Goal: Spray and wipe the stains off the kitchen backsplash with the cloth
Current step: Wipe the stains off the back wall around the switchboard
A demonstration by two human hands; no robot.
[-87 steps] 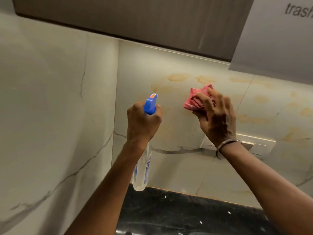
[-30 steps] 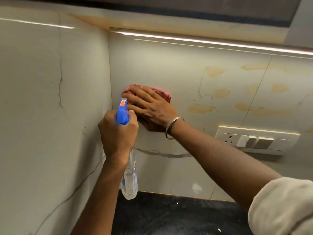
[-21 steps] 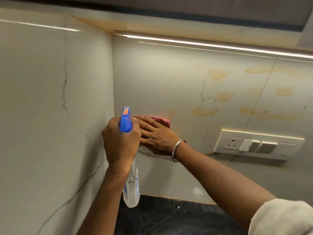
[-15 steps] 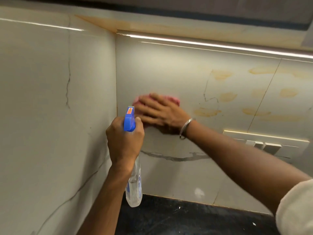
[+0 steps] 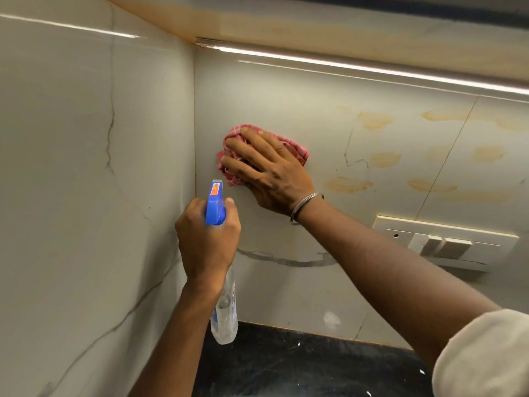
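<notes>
Upward slid the pink cloth (image 5: pixel 296 150), pressed on the backsplash (image 5: pixel 286 104) near its left corner by the spread right hand (image 5: pixel 269 173), while the left hand (image 5: pixel 206 242) gripped the spray bottle (image 5: pixel 226 310), whose mist could wet the switch panel (image 5: pixel 446 245) below the remaining stains (image 5: pixel 347 184).

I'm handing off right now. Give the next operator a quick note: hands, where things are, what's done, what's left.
Left hand grips the spray bottle, held up below and left of the cloth, near the corner.
Right hand presses the pink cloth flat against the backsplash, fingers spread.
Done: no yellow stains show around the cloth.
Left: yellow stains to the right of the cloth, above the switch plate, not yet wiped.
</notes>
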